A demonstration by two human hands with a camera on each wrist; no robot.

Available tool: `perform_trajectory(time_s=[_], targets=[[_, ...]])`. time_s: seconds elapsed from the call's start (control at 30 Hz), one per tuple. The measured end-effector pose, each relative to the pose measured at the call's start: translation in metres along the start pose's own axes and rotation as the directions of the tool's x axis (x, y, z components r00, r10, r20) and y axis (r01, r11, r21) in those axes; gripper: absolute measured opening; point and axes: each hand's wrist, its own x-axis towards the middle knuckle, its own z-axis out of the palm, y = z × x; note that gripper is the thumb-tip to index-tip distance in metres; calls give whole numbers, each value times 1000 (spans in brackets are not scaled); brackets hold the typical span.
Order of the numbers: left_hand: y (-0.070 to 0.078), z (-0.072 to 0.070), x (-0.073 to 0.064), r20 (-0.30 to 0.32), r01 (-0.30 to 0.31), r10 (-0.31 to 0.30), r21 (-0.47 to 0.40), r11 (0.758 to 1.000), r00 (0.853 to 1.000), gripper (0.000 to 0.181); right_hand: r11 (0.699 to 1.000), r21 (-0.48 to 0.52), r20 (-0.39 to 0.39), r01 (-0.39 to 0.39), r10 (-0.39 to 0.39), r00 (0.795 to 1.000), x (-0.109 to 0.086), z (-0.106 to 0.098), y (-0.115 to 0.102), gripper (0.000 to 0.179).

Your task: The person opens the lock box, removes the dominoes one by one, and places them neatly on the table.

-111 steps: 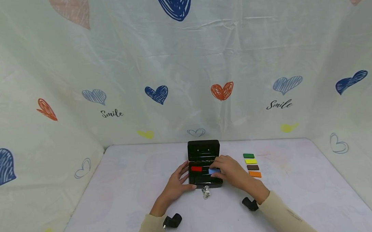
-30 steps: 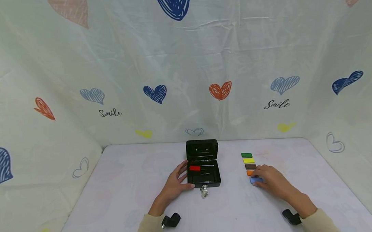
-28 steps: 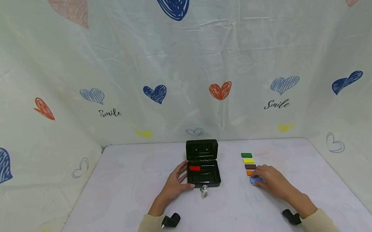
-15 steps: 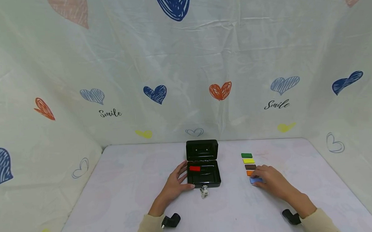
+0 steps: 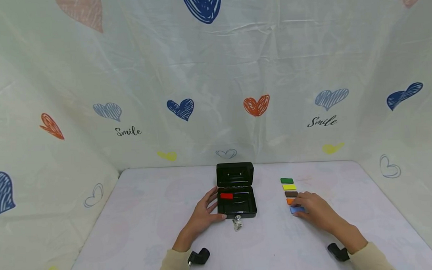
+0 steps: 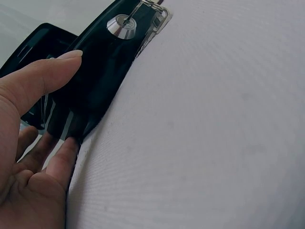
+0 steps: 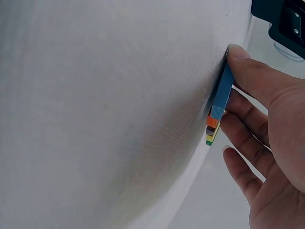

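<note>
My left hand holds a black metal cash box at its front left corner. In the left wrist view its thumb presses the front wall and its fingers lie along the side. The box's lid stands up, and a small red bar lies inside at the back left. My right hand pinches a flat blue bar between thumb and fingers, at the near end of a row of bars. Seen from the right wrist, the blue bar lies close over the table, thumb on its near edge.
Beyond the blue bar, going away from me, come an orange bar, partly covered by fingers, then a brown one, a yellow one and a green one. Keys hang from the box's front lock. A heart-printed curtain backs the white table.
My right hand has brought the blue bar out of the cash box and over to the right, to the row's near end. Over the last second both hands have stayed put.
</note>
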Motion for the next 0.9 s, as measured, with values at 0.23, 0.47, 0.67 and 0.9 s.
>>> perform_trajectory(time_s=[0.23, 0.47, 0.67, 0.9], targets=[[0, -1, 0, 3, 2, -2, -13, 1000, 1000, 102, 1000, 5, 17, 1, -2, 1000, 0, -1, 1, 23], [-1, -1, 1, 6, -2, 2, -25, 1000, 1000, 102, 1000, 2, -17, 15, -14, 1000, 0, -1, 1, 25], [0, -1, 1, 4, 0, 0, -22, 1000, 1000, 102, 996, -2, -131, 88, -88, 988, 3, -5, -5, 30], [0, -1, 1, 3, -1, 1, -20, 1000, 1000, 102, 974, 35, -252, 225, -210, 945, 15, -3, -19, 36]])
